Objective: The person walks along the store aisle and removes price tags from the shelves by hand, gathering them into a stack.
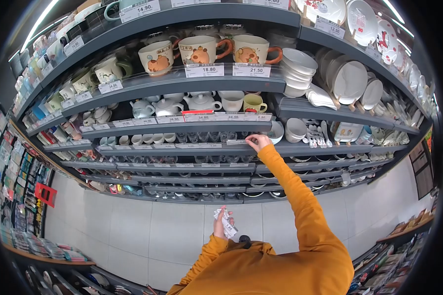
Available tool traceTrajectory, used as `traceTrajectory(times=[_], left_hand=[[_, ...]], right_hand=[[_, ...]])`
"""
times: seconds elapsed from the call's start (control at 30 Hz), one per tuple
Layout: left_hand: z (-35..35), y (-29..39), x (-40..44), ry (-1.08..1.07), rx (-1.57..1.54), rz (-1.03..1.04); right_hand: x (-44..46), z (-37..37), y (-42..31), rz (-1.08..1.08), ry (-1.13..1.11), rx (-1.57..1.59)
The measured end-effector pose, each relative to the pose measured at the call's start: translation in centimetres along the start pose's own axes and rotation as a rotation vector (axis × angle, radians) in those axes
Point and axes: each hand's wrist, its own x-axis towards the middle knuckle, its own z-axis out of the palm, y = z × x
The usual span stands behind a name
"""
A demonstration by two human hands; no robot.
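My left hand (219,227) is held low in front of my body, its fingers closed round several white price tags (229,227); the front one reads 1.80. My right hand (258,142) reaches out to a shelf edge at glass height. Its thumb and fingers pinch at the right end of a price tag (237,142) on that edge. Small glasses (214,136) stand behind the tag, and a row of small cups (147,138) is further left. White bowls (295,129) are just right of my right hand.
Above, a shelf holds mugs with animal pictures (199,50); below them are teapots (202,102). Plates (349,82) stand upright at the right, near white spoons (320,134). A red sign (45,194) sticks out at the left. Pale floor tiles (174,226) lie beneath.
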Motion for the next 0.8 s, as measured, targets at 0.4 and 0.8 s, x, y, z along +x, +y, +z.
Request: traceTrajectory(times=[0.4, 0.8], left_hand=[[1.8, 0.8, 0.0, -0.032, 0.214, 0.127], [2.4, 0.0, 0.3, -0.092, 0.184, 0.0]], right_hand=[[-24.1, 2.3, -8.6, 0.736, -0.193, 1.021], [-19.5, -3.6, -8.9, 0.118, -0.225, 0.449]])
